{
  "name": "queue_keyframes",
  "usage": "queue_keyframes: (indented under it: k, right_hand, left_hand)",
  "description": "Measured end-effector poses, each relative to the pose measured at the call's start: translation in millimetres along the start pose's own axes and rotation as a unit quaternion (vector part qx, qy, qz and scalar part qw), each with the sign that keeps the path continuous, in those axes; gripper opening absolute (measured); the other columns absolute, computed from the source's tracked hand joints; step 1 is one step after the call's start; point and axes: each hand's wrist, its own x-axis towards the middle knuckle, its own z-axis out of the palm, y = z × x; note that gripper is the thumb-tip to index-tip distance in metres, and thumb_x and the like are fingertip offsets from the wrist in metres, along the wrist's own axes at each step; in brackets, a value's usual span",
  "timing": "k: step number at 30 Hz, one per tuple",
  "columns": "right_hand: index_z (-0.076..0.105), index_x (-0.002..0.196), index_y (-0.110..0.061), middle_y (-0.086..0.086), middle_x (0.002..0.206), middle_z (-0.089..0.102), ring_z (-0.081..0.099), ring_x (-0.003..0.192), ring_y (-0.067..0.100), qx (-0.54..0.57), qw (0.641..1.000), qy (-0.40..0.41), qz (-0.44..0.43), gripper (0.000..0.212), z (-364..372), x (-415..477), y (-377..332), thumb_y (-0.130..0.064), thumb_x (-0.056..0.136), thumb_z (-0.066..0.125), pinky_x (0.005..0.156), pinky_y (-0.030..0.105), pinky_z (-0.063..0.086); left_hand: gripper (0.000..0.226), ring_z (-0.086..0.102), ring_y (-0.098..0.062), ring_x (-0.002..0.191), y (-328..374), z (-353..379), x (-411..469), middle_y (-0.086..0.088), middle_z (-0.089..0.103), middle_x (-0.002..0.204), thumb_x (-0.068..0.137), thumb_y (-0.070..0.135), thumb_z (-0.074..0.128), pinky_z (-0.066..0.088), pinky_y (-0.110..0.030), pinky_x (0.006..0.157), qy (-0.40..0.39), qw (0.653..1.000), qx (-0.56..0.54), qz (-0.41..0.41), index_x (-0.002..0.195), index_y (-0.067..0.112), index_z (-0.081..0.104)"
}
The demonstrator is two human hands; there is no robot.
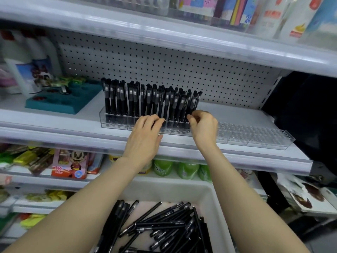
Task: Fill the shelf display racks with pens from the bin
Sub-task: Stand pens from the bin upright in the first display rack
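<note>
While the left hand (144, 136) rests with its fingers nearly straight, fingertips touching the front of the clear rack (255, 137) on the shelf (54, 123), the right hand (204, 126) pinches a black pen (190, 108) at the right end of the standing row of pens (145, 99). Upright pens fill the rack's left part; its right part shows bare holes. Lower down, between the forearms, the white bin (215, 198) holds a loose heap of black pens (169, 225).

both bare arms reach forward, side by side. left hand (145, 136) lies palm down, fingers nearly straight; right hand (205, 126) beside it, fingers curled, pinching a pen (191, 106).
</note>
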Motion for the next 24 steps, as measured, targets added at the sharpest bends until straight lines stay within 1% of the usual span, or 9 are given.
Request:
queue_keyframes:
  k: [3,7,9,12,14,17,19,21,24]
  right_hand:
    - [0.07,0.11,-0.005,0.012,0.101,0.069,0.063,0.089,0.027,-0.002,1.0,-0.014,0.006,0.023,-1,-3,1,-0.02,0.093,0.064,0.081,0.033,0.048]
    - [0.067,0.116,-0.01,0.005,0.097,0.065,0.058,0.085,0.014,0.023,1.0,-0.005,-0.011,0.026,-5,-30,3,-0.016,0.091,0.067,0.078,0.021,0.042]
    - [0.069,0.108,-0.013,0.002,0.093,0.065,0.057,0.079,0.01,0.032,0.999,0.005,-0.027,0.019,-7,-54,5,-0.015,0.089,0.067,0.074,0.014,0.038]
    - [0.072,0.093,-0.017,-0.002,0.086,0.066,0.058,0.073,0.01,0.038,0.998,-0.015,-0.038,0.007,-4,-99,13,-0.017,0.086,0.069,0.066,0.011,0.036]
    - [0.073,0.086,-0.019,-0.004,0.079,0.069,0.06,0.069,0.01,0.028,0.997,-0.058,-0.046,0.004,2,-128,19,-0.017,0.084,0.071,0.066,0.016,0.039]
    - [0.074,0.082,-0.021,-0.006,0.077,0.071,0.062,0.069,0.01,-0.004,0.982,-0.18,-0.051,0.006,16,-166,32,-0.015,0.081,0.071,0.071,0.024,0.048]
    - [0.075,0.088,-0.022,-0.005,0.087,0.074,0.066,0.079,0.013,-0.028,0.964,-0.255,-0.065,0.01,29,-186,44,-0.015,0.083,0.069,0.08,0.029,0.052]
    - [0.074,0.105,-0.022,-0.003,0.107,0.073,0.067,0.096,0.018,-0.059,0.943,-0.312,-0.097,0.021,39,-199,54,-0.014,0.088,0.065,0.09,0.033,0.051]
    - [0.068,0.118,-0.02,-0.001,0.122,0.068,0.062,0.11,0.021,-0.072,0.919,-0.36,-0.147,0.032,49,-206,59,-0.01,0.089,0.061,0.098,0.035,0.046]
  left_hand:
    - [0.049,0.039,-0.029,0.131,0,-10,-15,-0.009,0.045,0.141,0.093,0.018,0.06,0.037,-0.041,0.11,-0.029,0.999,-0.02,0.015,0.14,0.009,0.048]
    - [0.034,0.05,-0.029,0.116,2,-24,-56,-0.009,0.055,0.126,0.093,0.015,0.058,0.049,-0.042,0.093,-0.034,0.998,-0.052,0.009,0.126,0.01,0.061]
    - [0.031,0.051,-0.027,0.112,1,-26,-81,-0.007,0.057,0.121,0.092,0.015,0.058,0.049,-0.04,0.089,-0.034,0.997,-0.062,0.007,0.122,0.011,0.064]
    - [0.037,0.05,-0.027,0.116,-1,-20,-115,-0.006,0.055,0.127,0.091,0.017,0.059,0.047,-0.039,0.093,-0.056,0.996,-0.061,-0.016,0.128,0.014,0.061]
    - [0.039,0.049,-0.028,0.118,-2,-12,-132,-0.006,0.054,0.13,0.092,0.02,0.059,0.05,-0.041,0.091,-0.081,0.994,-0.053,-0.041,0.131,0.017,0.058]
    - [0.042,0.053,-0.031,0.111,-2,2,-148,-0.007,0.057,0.124,0.092,0.027,0.049,0.046,-0.042,0.092,-0.113,0.993,-0.017,-0.044,0.132,0.017,0.056]
    - [0.046,0.053,-0.03,0.106,-2,7,-150,-0.007,0.061,0.119,0.091,0.03,0.041,0.038,-0.041,0.095,-0.114,0.993,0.006,-0.04,0.132,0.016,0.057]
    - [0.045,0.053,-0.03,0.102,-1,8,-148,-0.007,0.062,0.113,0.091,0.03,0.039,0.035,-0.04,0.094,-0.107,0.993,0.012,-0.045,0.129,0.016,0.058]
    - [0.043,0.053,-0.03,0.099,1,8,-146,-0.007,0.063,0.109,0.091,0.03,0.039,0.035,-0.041,0.091,-0.105,0.993,0.012,-0.048,0.127,0.016,0.06]
